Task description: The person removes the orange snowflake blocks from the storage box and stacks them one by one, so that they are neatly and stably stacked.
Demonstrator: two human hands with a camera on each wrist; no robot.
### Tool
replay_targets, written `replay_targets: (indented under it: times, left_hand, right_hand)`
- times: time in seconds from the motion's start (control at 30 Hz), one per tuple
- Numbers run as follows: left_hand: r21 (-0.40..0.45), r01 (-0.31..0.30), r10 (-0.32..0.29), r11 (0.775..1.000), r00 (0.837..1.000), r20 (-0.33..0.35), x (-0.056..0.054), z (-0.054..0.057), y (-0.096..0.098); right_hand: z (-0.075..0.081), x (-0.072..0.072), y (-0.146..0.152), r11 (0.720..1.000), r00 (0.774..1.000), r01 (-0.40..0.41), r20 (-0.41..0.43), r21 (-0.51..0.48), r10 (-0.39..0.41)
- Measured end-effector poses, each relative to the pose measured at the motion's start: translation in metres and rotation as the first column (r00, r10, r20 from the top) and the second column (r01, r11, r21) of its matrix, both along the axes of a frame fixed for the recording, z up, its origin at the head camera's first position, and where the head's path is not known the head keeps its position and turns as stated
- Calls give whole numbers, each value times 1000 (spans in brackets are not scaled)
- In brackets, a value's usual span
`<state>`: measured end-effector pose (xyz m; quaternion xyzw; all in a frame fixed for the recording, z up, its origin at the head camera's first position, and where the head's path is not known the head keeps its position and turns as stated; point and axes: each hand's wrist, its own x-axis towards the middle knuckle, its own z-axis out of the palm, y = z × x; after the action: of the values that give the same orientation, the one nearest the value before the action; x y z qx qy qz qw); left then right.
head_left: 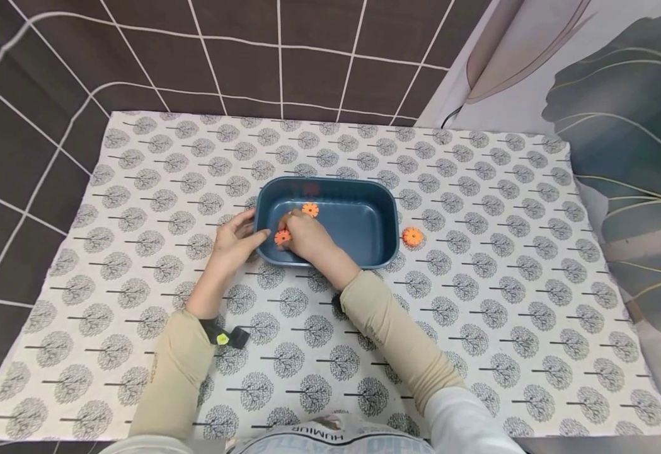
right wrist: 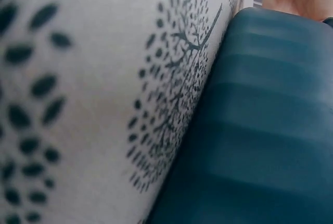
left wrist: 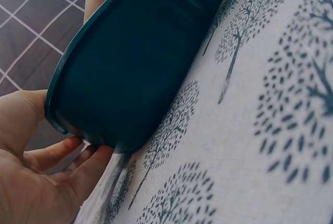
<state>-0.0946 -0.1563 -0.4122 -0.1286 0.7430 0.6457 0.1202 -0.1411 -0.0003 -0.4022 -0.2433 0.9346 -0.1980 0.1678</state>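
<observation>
- Left hand [head_left: 234, 239]: thumb and fingers clamped on the near-left end of the blue tub [head_left: 358, 233], presumably to steady it.
- First orange flower [head_left: 281, 237]: inside the tub's left end, pinched in the fingers of the right hand [head_left: 310, 236], seemingly for close control.
- Second orange flower [head_left: 310, 209]: loose in the tub, beyond the right hand.
- Third orange flower [head_left: 412, 237]: on the cloth [head_left: 477, 403], just right of the tub.
- Writing: left sleeve [head_left: 177, 366], lettering illegible; shirt [head_left: 336, 438], apparently "HUMIUR", remainder unclear.

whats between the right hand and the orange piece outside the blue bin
In the head view: the bare floor and right wall of the blue bin, then a sliver of tree-print cloth.
</observation>
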Motion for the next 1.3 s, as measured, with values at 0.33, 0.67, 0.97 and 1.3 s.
replay_targets:
  times: [0.33,0.67,0.97,1.3]
  left_hand:
    - [-8,-6,6,1000,1000,1,1,3,0]
    - [-19,-2,2,1000,1000,21,3,2,-2]
    - [20,-7,7,1000,1000,13,6,3,-1]
    - [23,-10,10,1000,1000,2,3,2,1]
  right_hand:
    - [4,1,-1,1000,1000,-18,7,-2,18]
    - [1,1,0,994,994,-107,-37,13,107]
    - [3,3,1,983,978,-181,-96,34,184]
    - [9,2,8,984,983,-173,-78,-50,169]
